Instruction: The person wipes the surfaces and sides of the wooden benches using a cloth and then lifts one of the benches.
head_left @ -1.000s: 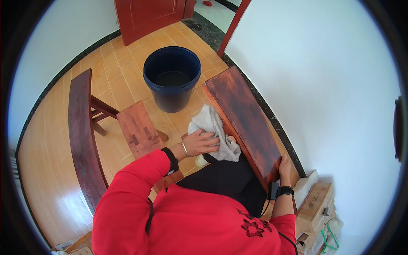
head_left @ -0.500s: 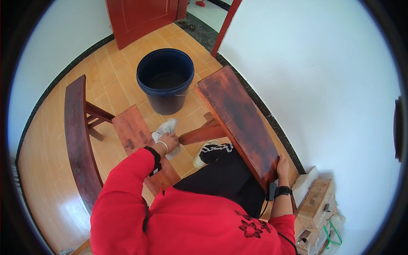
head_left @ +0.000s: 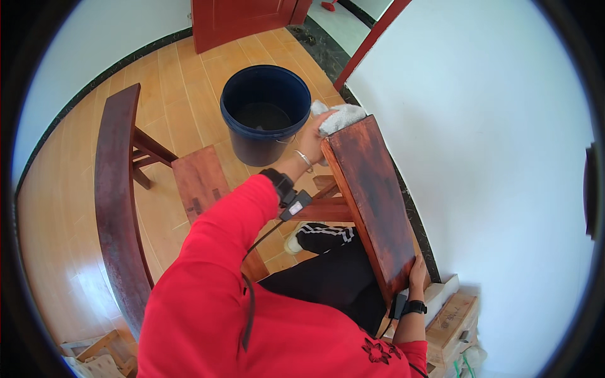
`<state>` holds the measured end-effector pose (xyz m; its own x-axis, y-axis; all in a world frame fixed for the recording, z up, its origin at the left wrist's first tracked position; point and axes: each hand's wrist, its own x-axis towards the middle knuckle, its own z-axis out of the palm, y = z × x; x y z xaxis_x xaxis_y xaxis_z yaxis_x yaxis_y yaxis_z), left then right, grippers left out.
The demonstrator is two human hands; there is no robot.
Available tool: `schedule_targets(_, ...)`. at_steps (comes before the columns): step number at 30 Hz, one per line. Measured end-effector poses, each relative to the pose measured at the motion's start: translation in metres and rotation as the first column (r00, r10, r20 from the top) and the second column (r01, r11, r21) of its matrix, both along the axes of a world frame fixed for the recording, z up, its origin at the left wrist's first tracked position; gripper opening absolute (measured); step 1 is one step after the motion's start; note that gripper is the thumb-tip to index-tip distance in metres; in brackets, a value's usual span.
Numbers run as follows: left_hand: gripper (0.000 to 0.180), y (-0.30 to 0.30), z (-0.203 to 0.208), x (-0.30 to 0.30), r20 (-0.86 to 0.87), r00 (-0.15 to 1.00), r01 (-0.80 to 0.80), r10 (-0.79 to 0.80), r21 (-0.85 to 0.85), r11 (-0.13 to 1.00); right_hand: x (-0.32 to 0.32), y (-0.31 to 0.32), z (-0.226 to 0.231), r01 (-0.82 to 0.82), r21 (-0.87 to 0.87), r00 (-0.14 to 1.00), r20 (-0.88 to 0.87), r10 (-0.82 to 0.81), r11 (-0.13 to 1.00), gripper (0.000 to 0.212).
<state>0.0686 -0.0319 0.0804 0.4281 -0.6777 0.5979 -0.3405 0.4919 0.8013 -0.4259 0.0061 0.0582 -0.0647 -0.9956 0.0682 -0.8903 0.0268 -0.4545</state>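
Note:
My left hand [head_left: 313, 140] is closed on a whitish cloth [head_left: 343, 118], which lies against the far end of a dark reddish wooden bench [head_left: 372, 189]. The bench top is tilted, with darker patches along its surface. Lower right, my right hand [head_left: 417, 272] grips the bench's near right edge, its fingertips partly hidden by the wood. Just left of the cloth stands a dark blue bucket [head_left: 265, 135] with murky liquid inside. A lighter wooden plank [head_left: 200, 179] lies between this bench and a second, curved dark bench [head_left: 116, 183] on the left.
A red door [head_left: 242, 24] and its frame are at the far side. The white wall [head_left: 485, 138] runs close along the right. Near my right arm sits a wooden box [head_left: 450, 321]. Wooden pieces [head_left: 104, 349] lie at lower left.
My left hand has moved from beside the plank, up and right with the cloth, to the bench's far end. My right hand keeps its grip on the bench. The view has shifted slightly.

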Motion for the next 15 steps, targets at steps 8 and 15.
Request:
schedule_targets(8,0.037,-0.030,-0.112,-0.055,0.529,0.712,0.073,-0.462,0.598,0.798,0.002,0.009,0.017,0.009,0.074,1.000,-0.013,-0.008,0.997,0.062)
schedule_targets(15,0.030,-0.010,-0.100,-0.043,0.256,0.644,0.048,-0.721,0.927,0.373,-0.028,0.012,0.003,0.048,0.029,0.999,-0.027,-0.048,0.998,0.062)
